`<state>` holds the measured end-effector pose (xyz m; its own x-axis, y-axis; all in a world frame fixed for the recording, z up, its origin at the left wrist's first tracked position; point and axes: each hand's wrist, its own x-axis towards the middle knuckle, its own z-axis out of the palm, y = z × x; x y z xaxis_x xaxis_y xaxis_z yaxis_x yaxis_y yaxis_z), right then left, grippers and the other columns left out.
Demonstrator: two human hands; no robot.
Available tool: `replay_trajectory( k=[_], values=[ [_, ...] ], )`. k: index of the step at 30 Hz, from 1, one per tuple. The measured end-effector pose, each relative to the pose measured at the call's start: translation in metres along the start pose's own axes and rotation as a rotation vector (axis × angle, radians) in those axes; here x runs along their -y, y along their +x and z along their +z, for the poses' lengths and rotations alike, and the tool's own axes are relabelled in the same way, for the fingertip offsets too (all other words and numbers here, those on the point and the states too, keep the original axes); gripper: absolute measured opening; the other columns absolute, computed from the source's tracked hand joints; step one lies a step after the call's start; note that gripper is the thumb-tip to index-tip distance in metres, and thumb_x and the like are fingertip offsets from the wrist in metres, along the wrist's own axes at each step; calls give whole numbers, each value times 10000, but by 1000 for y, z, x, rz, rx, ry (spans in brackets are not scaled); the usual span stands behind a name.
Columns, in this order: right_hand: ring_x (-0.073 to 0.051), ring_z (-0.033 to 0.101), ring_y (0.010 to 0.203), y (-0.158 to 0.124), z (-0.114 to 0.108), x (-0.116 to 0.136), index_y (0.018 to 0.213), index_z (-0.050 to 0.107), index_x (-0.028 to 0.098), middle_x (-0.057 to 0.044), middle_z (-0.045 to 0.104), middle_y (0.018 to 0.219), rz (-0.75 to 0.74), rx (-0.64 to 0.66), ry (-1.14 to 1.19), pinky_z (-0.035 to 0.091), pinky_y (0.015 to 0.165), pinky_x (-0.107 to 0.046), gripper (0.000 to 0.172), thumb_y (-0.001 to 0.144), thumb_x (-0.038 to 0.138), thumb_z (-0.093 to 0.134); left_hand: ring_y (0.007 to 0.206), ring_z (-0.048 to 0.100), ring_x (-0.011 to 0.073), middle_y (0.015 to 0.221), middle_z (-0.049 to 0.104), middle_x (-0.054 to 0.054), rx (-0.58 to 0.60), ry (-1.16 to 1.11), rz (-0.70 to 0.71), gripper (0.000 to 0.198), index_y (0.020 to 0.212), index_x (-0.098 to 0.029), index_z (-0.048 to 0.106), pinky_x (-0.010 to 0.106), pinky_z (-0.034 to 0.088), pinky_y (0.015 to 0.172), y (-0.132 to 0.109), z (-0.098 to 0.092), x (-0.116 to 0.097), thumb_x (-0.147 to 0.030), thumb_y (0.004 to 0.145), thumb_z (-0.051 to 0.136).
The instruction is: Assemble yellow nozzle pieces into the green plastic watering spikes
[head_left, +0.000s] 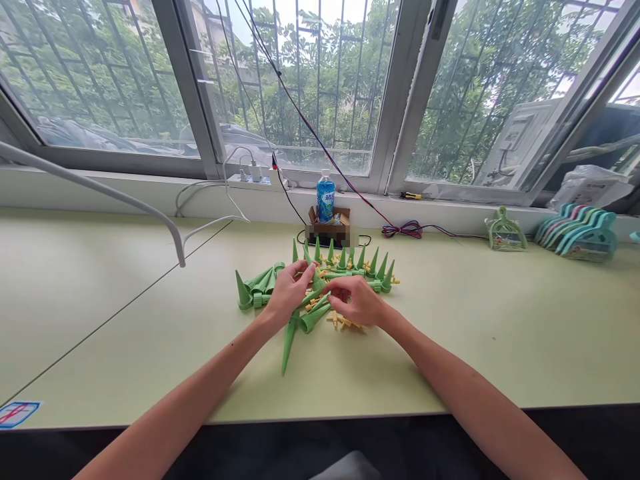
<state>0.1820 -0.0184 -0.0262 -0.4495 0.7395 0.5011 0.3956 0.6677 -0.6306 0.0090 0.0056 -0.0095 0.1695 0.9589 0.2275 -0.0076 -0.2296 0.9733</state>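
Note:
My left hand (287, 292) is closed, thumb and fingers pinched round a green watering spike (317, 277) over the middle of the pile. Just right of it, my right hand (358, 301) has its fingers curled together close to the spike's wide end. What the right fingertips hold, if anything, is too small to make out. Around both hands lie loose green cone spikes (314, 319), one long spike (289, 345) pointing towards me. Several standing spikes (382, 267) form a row behind. Small yellow valve-like pieces (345, 323) lie under and beside my right hand.
A blue-liquid bottle (326, 199) and a small cardboard box (342, 219) are behind the pile. At the back right lie a coiled cable (403, 229), a green dustpan set (504, 231) and stacked colored dustpans (583, 233). A white bent tube (150, 200) crosses the left side.

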Motion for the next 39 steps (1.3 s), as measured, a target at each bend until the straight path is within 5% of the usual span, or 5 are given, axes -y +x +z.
replay_trajectory(
  k=[14,26,39],
  values=[
    [-102,511,553,0,0,1,872,639,160,15,585,648,5,54,-26,441,557,-225,171,776,97,512,546,416,84,601,480,-30,56,68,-21,413,640,-153,575,204,309,479,-4,-1,-12,-546,705,688],
    [-100,486,539,-1,-1,3,852,633,167,25,555,620,-19,89,-33,423,549,-225,174,769,91,500,567,491,110,647,541,-5,89,-10,-80,426,689,-156,598,235,442,486,-6,2,-14,-565,661,710],
    [-123,561,618,5,-13,-4,851,594,168,-23,618,735,95,-283,87,471,573,-240,123,857,286,561,563,469,96,658,532,-7,30,24,-102,425,736,-138,604,212,443,456,-5,1,-11,-541,672,722]
  ],
)
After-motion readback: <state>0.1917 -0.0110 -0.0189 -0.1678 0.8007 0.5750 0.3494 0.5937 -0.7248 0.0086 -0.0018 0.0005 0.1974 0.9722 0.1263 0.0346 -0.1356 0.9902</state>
